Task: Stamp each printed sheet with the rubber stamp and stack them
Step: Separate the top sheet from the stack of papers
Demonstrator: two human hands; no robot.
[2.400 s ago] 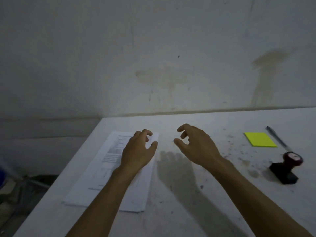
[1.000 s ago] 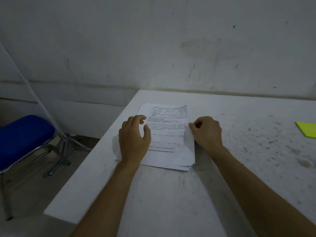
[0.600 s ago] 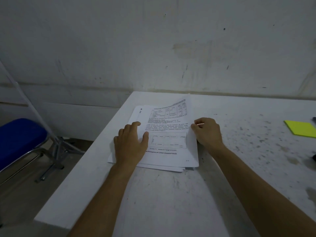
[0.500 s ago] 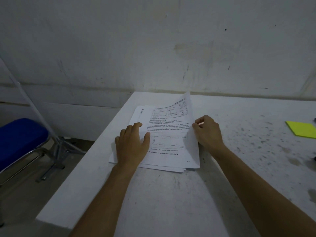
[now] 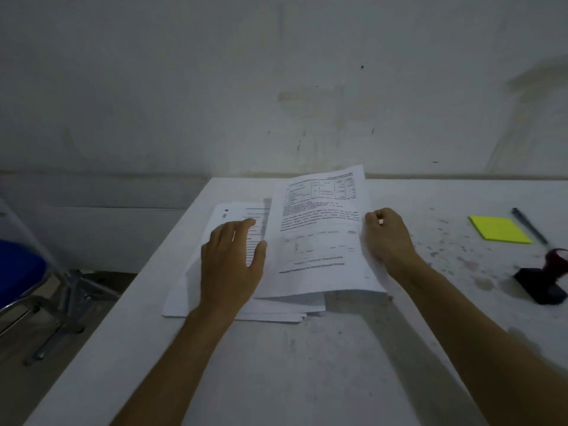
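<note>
The white table (image 5: 307,364) fills most of my view, its top speckled with dark stains toward the right and its far edge pushed against a scuffed wall (image 5: 276,87). Off its left side stands a chair (image 5: 18,272) with a blue seat and metal legs.

On the left half of the table lies the pile of printed sheets (image 5: 276,309), a little fanned out at the near corners. My left hand (image 5: 230,265) rests flat on it, fingers spread wide and holding nothing, pressing the pile down. The top sheet (image 5: 319,235) is raised off the pile, its far end tilted up toward the wall. My right hand (image 5: 387,238) has its right edge pinched between thumb and curled fingers, closed narrow on the paper.

Well to the right lies a yellow pad of sticky notes (image 5: 499,229), with a pen (image 5: 530,226) just beside its right edge. Nearer to me, at the frame's right border, the rubber stamp (image 5: 550,278) leans on its black base, its dark red knob partly cut off and blurred. It is well apart from both my hands.
</note>
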